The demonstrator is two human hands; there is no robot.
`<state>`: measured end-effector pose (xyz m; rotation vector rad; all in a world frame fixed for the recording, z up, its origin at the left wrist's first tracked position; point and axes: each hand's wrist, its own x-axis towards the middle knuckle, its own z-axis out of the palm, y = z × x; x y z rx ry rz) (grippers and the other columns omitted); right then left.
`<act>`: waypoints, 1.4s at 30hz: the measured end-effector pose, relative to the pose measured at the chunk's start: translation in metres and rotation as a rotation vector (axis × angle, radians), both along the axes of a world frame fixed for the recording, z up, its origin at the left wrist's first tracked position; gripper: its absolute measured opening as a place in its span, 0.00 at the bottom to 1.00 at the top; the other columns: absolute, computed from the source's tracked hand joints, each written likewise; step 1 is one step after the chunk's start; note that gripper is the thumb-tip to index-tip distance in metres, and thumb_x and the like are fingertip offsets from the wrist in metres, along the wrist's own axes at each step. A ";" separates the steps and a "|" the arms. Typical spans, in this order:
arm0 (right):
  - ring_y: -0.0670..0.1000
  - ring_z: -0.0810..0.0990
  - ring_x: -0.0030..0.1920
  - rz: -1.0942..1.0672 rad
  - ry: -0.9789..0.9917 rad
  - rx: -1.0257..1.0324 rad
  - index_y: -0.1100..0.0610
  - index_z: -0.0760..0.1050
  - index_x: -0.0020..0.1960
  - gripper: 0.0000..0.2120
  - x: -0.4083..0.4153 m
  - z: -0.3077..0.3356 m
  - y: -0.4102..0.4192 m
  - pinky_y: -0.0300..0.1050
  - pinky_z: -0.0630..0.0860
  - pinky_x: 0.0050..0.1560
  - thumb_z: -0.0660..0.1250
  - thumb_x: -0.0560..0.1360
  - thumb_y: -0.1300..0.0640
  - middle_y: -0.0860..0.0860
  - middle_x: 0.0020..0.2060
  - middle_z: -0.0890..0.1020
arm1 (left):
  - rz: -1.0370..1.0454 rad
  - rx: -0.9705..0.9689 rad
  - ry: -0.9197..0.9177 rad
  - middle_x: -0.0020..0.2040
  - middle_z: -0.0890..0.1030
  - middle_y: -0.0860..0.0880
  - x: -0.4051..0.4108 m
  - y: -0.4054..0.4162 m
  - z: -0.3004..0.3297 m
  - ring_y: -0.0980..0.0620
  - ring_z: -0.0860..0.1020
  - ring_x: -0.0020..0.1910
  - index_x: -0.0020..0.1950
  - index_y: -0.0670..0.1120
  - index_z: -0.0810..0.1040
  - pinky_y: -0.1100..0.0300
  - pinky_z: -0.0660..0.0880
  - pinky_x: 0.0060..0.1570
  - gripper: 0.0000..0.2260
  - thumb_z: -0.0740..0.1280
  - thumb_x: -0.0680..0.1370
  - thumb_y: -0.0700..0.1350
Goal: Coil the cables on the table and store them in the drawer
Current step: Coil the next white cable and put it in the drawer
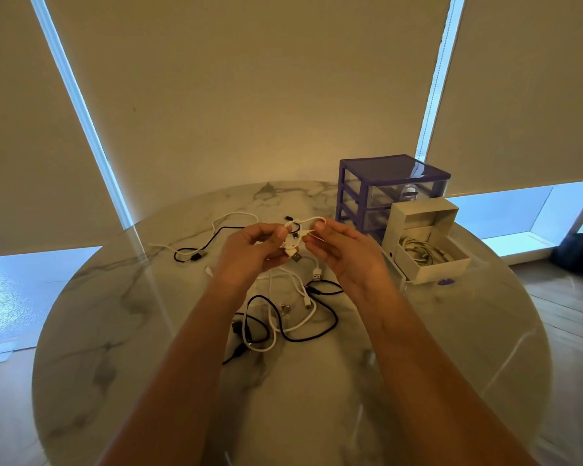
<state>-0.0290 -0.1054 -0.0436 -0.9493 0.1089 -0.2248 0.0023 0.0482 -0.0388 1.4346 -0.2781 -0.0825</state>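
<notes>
- we hold a short white usb cable in the air above the round white marble-patterned counter, partly wound into a small coil.
- our left hand has its grip clenched on the coil, thumb and fingers pinching the loops, with a silver usb plug sticking out below.
- our right hand pinches the free end of the same cable between thumb and forefinger, just beside the coil.
- a loose tangle of black and white cables lies on the counter under our wrists.
- another black cable and a white cable lie further back on the left.
- a small purple-framed drawer unit with clear plastic drawers stands at the back right of the counter.
- an open white cardboard box sits in front of the unit, with a pale coiled cable inside.
</notes>
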 end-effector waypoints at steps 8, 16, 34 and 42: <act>0.43 0.71 0.32 0.165 0.166 -0.162 0.54 0.79 0.56 0.10 -0.003 0.002 0.001 0.37 0.65 0.35 0.67 0.76 0.53 0.46 0.39 0.84 | -0.014 0.003 0.000 0.49 0.83 0.43 -0.002 -0.002 -0.001 0.49 0.84 0.43 0.48 0.46 0.83 0.60 0.81 0.44 0.04 0.68 0.77 0.43; 0.45 0.71 0.33 0.325 0.129 -0.222 0.56 0.77 0.58 0.12 -0.007 0.009 0.005 0.39 0.65 0.36 0.65 0.76 0.55 0.50 0.41 0.81 | 0.079 0.043 -0.065 0.49 0.82 0.41 0.003 -0.002 -0.004 0.51 0.83 0.42 0.49 0.45 0.82 0.62 0.79 0.41 0.04 0.69 0.77 0.44; 0.55 0.81 0.38 0.289 0.183 -0.561 0.60 0.71 0.62 0.26 -0.008 0.006 0.017 0.44 0.79 0.37 0.73 0.67 0.73 0.56 0.47 0.78 | 0.276 0.135 -0.185 0.47 0.84 0.49 0.013 0.002 -0.007 0.53 0.80 0.44 0.54 0.44 0.82 0.63 0.76 0.41 0.10 0.69 0.77 0.48; 0.51 0.81 0.40 0.283 0.155 -0.824 0.55 0.79 0.53 0.16 -0.008 0.007 0.012 0.43 0.81 0.44 0.65 0.73 0.72 0.53 0.39 0.82 | 0.244 0.178 -0.202 0.46 0.82 0.51 0.016 0.002 -0.010 0.55 0.80 0.46 0.57 0.45 0.77 0.66 0.75 0.37 0.08 0.61 0.82 0.43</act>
